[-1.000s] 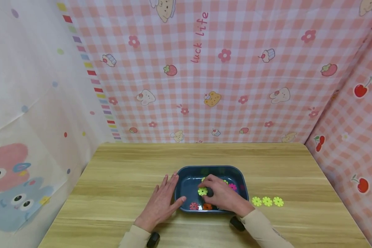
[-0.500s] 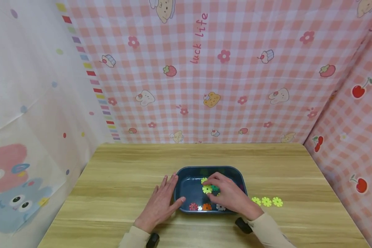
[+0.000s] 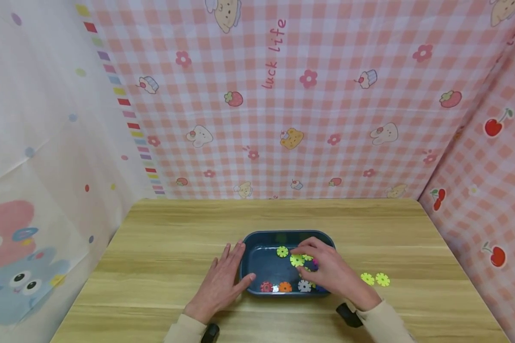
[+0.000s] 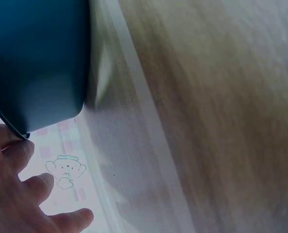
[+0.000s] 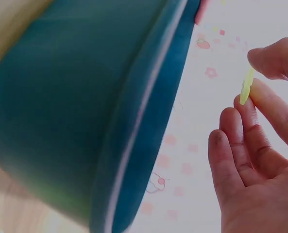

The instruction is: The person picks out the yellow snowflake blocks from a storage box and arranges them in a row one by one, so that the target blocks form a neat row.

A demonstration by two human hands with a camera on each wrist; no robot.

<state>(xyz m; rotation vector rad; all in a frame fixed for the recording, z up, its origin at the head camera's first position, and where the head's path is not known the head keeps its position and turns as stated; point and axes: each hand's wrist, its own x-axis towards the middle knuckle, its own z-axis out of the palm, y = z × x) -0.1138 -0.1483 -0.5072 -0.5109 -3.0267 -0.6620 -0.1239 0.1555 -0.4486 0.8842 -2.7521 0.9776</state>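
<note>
A yellow-green notched disc [image 3: 297, 260] is pinched between the thumb and fingers of my right hand [image 3: 326, 269], above the right half of a dark blue tray [image 3: 257, 233]. The right wrist view shows this thin disc [image 5: 246, 86] edge-on, higher than the tray's rim [image 5: 134, 126]. My left hand [image 3: 223, 281] rests against the tray's left side with its fingers spread, fingertips and thumb at the rim. Inside the tray lie a yellow-green disc [image 3: 282, 251], a red disc [image 3: 266, 287], an orange disc [image 3: 285, 287] and a white disc [image 3: 304, 286]. My right hand hides part of the contents.
On the wooden table [image 3: 176, 247], right of the tray, two yellow-green discs [image 3: 375, 279] show in a row beside my right forearm. A pink checked cloth [image 3: 257, 109] hangs behind the table's back edge, with more printed cloth on both sides.
My right hand has lifted and moved rightward over the tray with the yellow-green disc in its pinch. Its forearm now covers one disc of the table row. My left hand stays put.
</note>
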